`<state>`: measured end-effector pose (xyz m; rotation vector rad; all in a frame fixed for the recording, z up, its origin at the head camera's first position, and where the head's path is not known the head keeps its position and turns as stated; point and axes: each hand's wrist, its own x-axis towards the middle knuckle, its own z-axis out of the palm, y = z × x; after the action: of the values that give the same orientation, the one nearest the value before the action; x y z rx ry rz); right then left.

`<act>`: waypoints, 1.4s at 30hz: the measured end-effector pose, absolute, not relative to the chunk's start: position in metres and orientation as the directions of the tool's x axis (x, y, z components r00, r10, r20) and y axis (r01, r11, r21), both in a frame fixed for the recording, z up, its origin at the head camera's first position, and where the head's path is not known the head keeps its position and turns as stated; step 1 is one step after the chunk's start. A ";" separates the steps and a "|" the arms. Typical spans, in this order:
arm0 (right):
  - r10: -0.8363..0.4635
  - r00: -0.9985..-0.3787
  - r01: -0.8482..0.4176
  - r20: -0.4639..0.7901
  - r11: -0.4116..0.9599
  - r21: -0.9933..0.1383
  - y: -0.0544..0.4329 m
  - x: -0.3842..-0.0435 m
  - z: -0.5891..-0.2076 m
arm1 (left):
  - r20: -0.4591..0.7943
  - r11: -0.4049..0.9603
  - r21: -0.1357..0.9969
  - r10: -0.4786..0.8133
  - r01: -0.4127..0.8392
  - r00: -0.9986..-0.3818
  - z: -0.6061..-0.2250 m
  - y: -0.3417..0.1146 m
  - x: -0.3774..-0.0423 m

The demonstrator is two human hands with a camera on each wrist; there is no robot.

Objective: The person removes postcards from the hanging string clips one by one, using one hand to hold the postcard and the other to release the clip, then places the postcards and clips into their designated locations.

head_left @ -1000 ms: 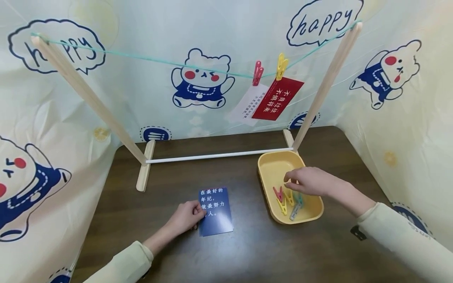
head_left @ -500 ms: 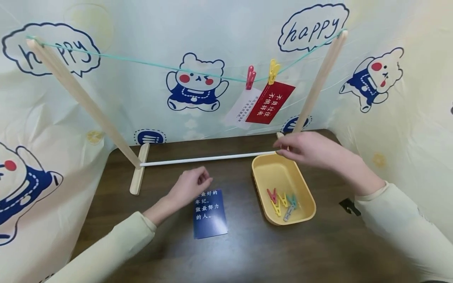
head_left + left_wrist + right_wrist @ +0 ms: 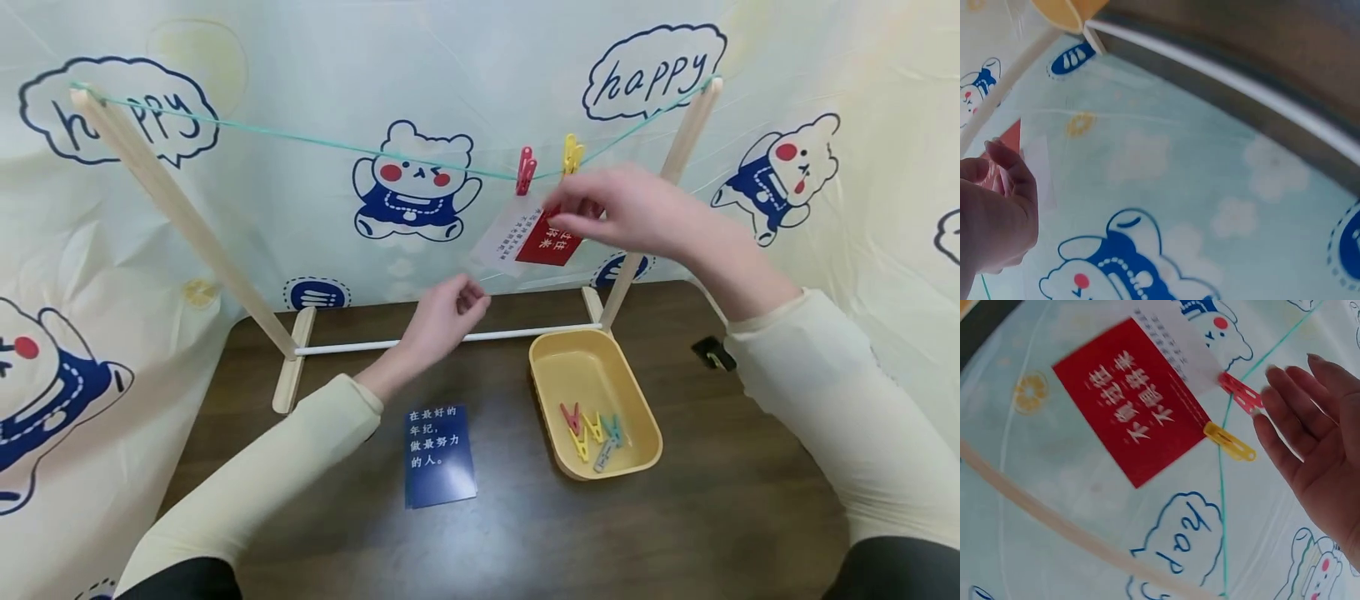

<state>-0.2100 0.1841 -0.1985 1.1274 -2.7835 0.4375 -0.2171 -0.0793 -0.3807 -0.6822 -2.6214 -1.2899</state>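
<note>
My right hand [image 3: 626, 208] is raised in front of a red card [image 3: 542, 247], its fingers loosely bent and holding nothing. In the right wrist view, its fingertips are close by a pink clothespin [image 3: 1241, 392] and a yellow clothespin [image 3: 1230, 442] on a green cord [image 3: 1223, 506]. The yellow one clips the red card; the pink one clips a white card [image 3: 1188, 353]. My left hand [image 3: 441, 321], empty with relaxed fingers, hovers lower, over the white crossbar [image 3: 517, 334] in the head view. A blue card [image 3: 442, 462] with white writing lies on the table.
A yellow tub [image 3: 542, 392] holds several pink, yellow, teal and grey clothespins [image 3: 592, 427]. Wooden posts [image 3: 187, 225] at left and right carry the cord. A black object [image 3: 712, 353] lies on the table to the right. A cartoon-printed curtain [image 3: 285, 208] hangs behind.
My right hand has risen from over the tub to the hanging cards. My left hand has left the blue card and moved up and right. The camera view has shifted slightly.
</note>
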 end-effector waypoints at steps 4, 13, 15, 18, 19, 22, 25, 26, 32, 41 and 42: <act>-0.637 -0.717 -0.690 0.284 0.707 -0.157 0.168 -0.228 -0.181 | 0.366 0.561 0.674 0.313 0.481 -0.877 -0.366 -0.071 -0.235; -0.523 -0.848 -0.530 0.085 0.836 -0.145 0.154 -0.267 -0.166 | 0.342 0.543 0.737 0.215 0.403 -0.915 -0.350 -0.052 -0.262; -0.512 -0.858 -0.511 0.043 0.841 -0.179 0.156 -0.273 -0.168 | 0.311 0.517 0.765 0.227 0.384 -0.923 -0.349 -0.048 -0.266; -0.508 -0.861 -0.500 0.026 0.837 -0.223 0.161 -0.279 -0.172 | 0.293 0.459 0.804 0.247 0.378 -0.924 -0.347 -0.044 -0.270; -0.508 -0.861 -0.500 0.030 0.833 -0.237 0.162 -0.280 -0.174 | 0.295 0.440 0.813 0.252 0.381 -0.922 -0.346 -0.043 -0.270; -0.516 -0.855 -0.511 0.057 0.818 -0.265 0.165 -0.283 -0.177 | 0.310 0.398 0.829 0.258 0.393 -0.915 -0.345 -0.041 -0.272; -0.518 -0.851 -0.518 0.086 0.801 -0.300 0.167 -0.284 -0.179 | 0.335 0.383 0.826 0.254 0.412 -0.907 -0.344 -0.039 -0.273; -0.518 -0.850 -0.519 0.093 0.796 -0.310 0.167 -0.285 -0.179 | 0.338 0.384 0.825 0.252 0.414 -0.907 -0.344 -0.039 -0.273; -0.507 -0.856 -0.506 0.097 0.785 -0.358 0.165 -0.285 -0.179 | 0.338 0.401 0.816 0.252 0.416 -0.907 -0.342 -0.037 -0.273; -0.517 -0.844 -0.533 0.146 0.772 -0.347 0.166 -0.287 -0.185 | 0.346 0.390 0.820 0.246 0.419 -0.905 -0.339 -0.040 -0.272; -0.521 -0.840 -0.539 0.152 0.770 -0.341 0.166 -0.287 -0.185 | 0.347 0.388 0.820 0.247 0.420 -0.905 -0.339 -0.041 -0.272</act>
<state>-0.2873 0.1659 -0.1854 0.8718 -2.9092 0.5833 -0.2722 -0.0407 -0.3385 -0.6008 -2.4735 -1.5371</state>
